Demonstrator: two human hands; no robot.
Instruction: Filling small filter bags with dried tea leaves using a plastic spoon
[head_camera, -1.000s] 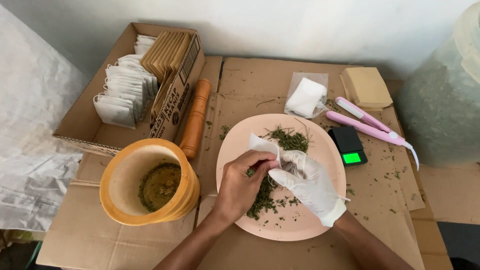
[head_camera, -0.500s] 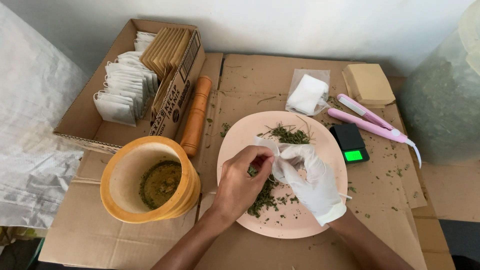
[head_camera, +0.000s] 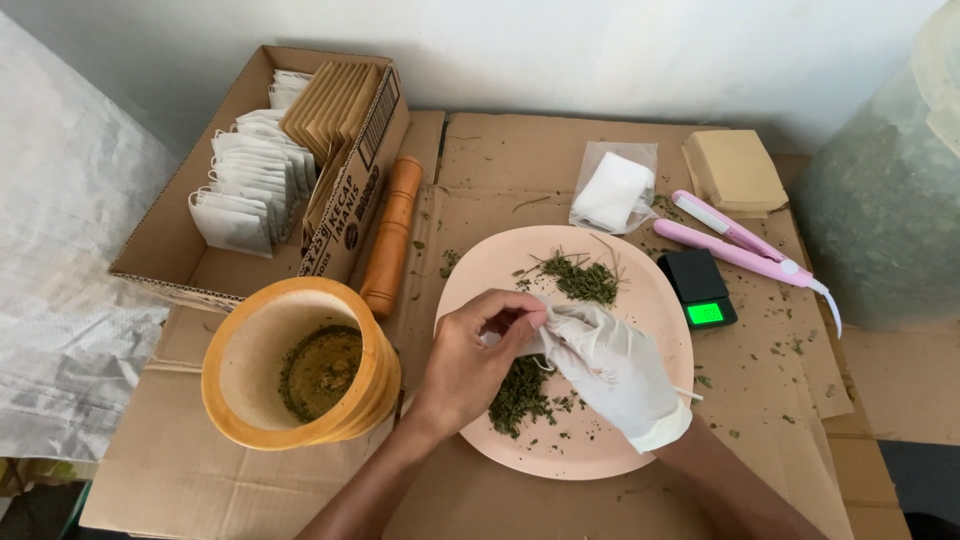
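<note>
Nearest to the camera, the two forearms come in from the bottom edge and meet over the pink plate (head_camera: 640, 290). The left hand (head_camera: 470, 355) is bare; its fingers are bent and closed on a small white sachet (head_camera: 545, 335), pinching its left side. The right hand (head_camera: 620, 375) wears a white glove and its fingers also close on the same sachet from the right side, so both hands hold it together just above the plate. Whether the sachet is open cannot be told, because the fingers cover it.

Under the hands lies a heap of dried green herb (head_camera: 520, 395), and a second small heap (head_camera: 585, 280) lies on the far part of the plate. The near rim of the plate is close to the front edge of the flat cardboard (head_camera: 560, 160), so little room remains there.

Left of the plate stands a wooden mortar (head_camera: 300, 365) with green powder inside, very near the left wrist. Behind it lies a wooden pestle (head_camera: 392, 235), against an open cardboard box (head_camera: 165, 245) of white and brown sachets.

Right of the plate, just beside its rim, is a small black scale (head_camera: 698, 287), then a pink sealing tool (head_camera: 745, 245). Further back lie a clear bag of white sachets (head_camera: 612, 190) and a tan pad (head_camera: 735, 170).
</note>
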